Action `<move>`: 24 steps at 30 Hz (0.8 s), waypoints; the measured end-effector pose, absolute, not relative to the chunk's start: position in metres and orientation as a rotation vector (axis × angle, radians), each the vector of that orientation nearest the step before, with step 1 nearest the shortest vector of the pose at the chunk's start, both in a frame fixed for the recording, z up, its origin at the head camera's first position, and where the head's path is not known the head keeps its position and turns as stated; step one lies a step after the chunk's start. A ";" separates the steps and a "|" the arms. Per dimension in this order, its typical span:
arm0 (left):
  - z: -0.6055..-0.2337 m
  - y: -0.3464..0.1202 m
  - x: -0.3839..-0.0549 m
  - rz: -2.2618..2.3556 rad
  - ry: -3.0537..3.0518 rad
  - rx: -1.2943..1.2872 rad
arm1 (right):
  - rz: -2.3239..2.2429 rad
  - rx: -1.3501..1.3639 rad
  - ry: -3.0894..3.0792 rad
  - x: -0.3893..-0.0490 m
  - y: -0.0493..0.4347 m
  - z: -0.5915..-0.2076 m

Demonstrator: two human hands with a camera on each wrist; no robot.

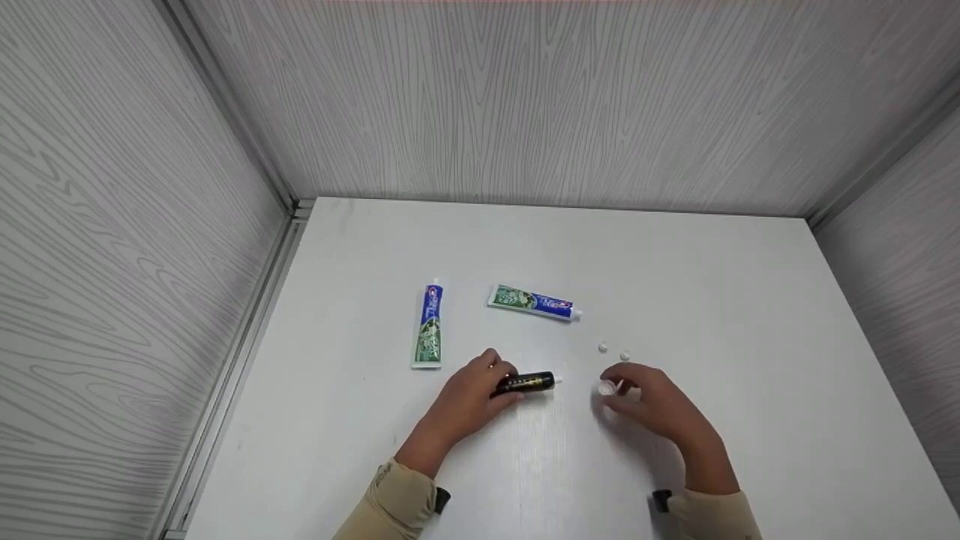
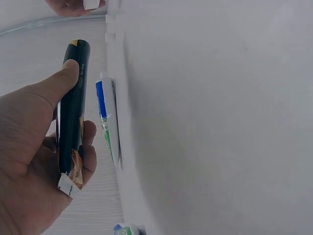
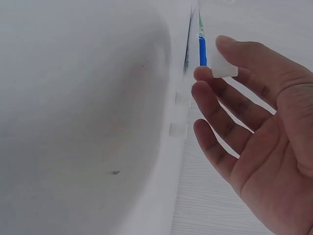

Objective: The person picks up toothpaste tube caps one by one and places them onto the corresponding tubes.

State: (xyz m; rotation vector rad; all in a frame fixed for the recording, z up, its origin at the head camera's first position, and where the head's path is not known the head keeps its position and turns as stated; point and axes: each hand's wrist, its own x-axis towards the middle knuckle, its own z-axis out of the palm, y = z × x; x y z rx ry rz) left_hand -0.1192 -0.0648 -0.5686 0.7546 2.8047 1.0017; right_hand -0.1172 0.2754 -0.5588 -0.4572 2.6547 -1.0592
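Observation:
My left hand (image 1: 470,394) grips a black toothpaste tube (image 1: 529,382) with gold lettering. Its white nozzle points right, uncapped, in the head view. In the left wrist view, the thumb lies along the black tube (image 2: 73,105), with fingers curled behind it. Between thumb and forefinger, my right hand (image 1: 654,399) pinches a white cap (image 1: 606,388), a short way right of the nozzle and apart from it. The right wrist view shows that cap (image 3: 224,66) at the fingertips, the other fingers loosely bent.
Two blue-and-green toothpaste tubes lie beyond the hands: one tube (image 1: 429,326) on the left, nozzle away from me, another tube (image 1: 533,302) with its nozzle rightward. Two small white caps, a left cap (image 1: 603,347) and a right cap (image 1: 625,355), rest on the white table (image 1: 360,247).

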 end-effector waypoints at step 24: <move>-0.548 -0.063 -0.111 1.055 2.843 0.891 | -1.227 -0.475 2.736 -0.111 0.261 -0.537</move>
